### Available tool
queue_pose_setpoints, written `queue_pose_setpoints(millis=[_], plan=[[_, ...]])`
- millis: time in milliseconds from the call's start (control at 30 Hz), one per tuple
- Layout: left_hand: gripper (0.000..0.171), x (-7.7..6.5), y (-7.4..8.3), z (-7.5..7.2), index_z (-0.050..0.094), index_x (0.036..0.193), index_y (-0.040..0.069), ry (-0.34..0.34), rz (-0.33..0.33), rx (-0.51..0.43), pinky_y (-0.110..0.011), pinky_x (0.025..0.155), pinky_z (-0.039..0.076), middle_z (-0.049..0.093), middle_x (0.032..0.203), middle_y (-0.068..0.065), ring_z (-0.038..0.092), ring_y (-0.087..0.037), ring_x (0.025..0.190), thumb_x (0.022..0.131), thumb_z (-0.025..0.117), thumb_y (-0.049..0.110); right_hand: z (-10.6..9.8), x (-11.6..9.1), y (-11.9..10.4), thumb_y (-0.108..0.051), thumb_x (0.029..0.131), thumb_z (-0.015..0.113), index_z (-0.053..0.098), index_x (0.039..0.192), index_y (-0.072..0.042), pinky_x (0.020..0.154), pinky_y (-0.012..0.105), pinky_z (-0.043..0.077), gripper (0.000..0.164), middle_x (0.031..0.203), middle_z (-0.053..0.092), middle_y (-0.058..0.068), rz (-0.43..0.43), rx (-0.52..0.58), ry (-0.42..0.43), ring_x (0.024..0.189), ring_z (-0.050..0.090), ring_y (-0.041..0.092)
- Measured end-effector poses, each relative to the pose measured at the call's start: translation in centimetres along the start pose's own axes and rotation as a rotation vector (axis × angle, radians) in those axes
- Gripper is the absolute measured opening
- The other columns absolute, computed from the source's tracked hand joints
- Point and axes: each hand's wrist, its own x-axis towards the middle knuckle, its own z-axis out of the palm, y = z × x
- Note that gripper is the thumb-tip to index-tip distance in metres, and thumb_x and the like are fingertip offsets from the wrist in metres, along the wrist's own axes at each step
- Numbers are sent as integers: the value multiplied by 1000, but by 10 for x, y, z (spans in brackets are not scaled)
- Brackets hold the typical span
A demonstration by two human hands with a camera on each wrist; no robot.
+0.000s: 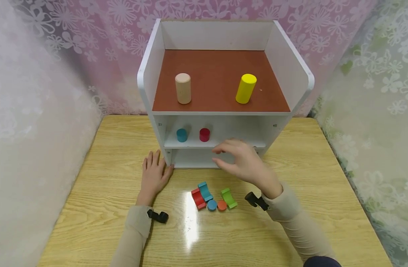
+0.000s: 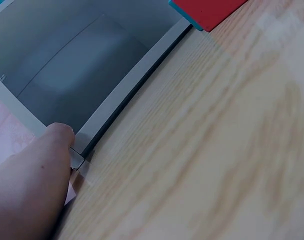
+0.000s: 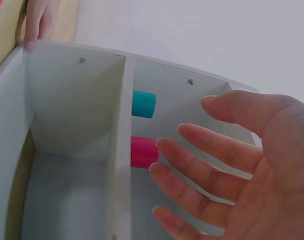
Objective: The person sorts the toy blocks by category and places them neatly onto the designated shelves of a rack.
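A white shelf unit (image 1: 225,35) with a brown top stands on the table. On its middle shelf are a blue cylinder (image 1: 182,135) and a red cylinder (image 1: 205,135). My right hand (image 1: 245,163), fingers parted and gently bent, hovers in front of that shelf, right of the red cylinder, holding nothing. In the right wrist view its fingertips (image 3: 164,145) overlap the red cylinder (image 3: 143,152). My left hand (image 1: 153,177) rests flat on the table, its thumb (image 2: 59,134) against the unit's lower left front corner.
A plain wooden cylinder (image 1: 183,89) and a yellow cylinder (image 1: 246,89) stand on the top. On the table before the unit lie red (image 1: 198,199), blue (image 1: 205,191) and green (image 1: 228,198) curved blocks, plus blue (image 1: 212,205) and orange (image 1: 222,205) round pieces. Curtains surround the table.
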Motion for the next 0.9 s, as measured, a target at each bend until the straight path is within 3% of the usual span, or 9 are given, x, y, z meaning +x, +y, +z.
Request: queue_pose_setpoints(millis=[233, 533, 900], plan=[[61, 0, 1, 1, 40, 153, 18, -5, 3, 2, -62, 115, 9, 27, 158, -18, 12, -44, 148, 101, 44, 50, 14, -25, 3, -14, 88, 76, 74, 104, -13, 82, 33, 52, 16, 98, 70, -4, 42, 84, 17, 92, 62, 11], [62, 2, 1, 0, 39, 154, 18, -10, 3, 12, -61, 116, 9, 26, 159, -18, 12, -43, 148, 102, 43, 51, 43, -54, 6, -9, 89, 73, 74, 102, -13, 82, 38, 53, 14, 97, 70, -5, 71, 184, 53, 93, 64, 14], [60, 0, 3, -2, 44, 151, 15, 9, 5, -4, -63, 115, 10, 29, 157, -20, 15, -45, 147, 101, 46, 48, 83, -85, 12, -8, 85, 78, 73, 95, -14, 80, 37, 53, 13, 93, 70, -4, 101, 122, 91, 87, 65, 16]])
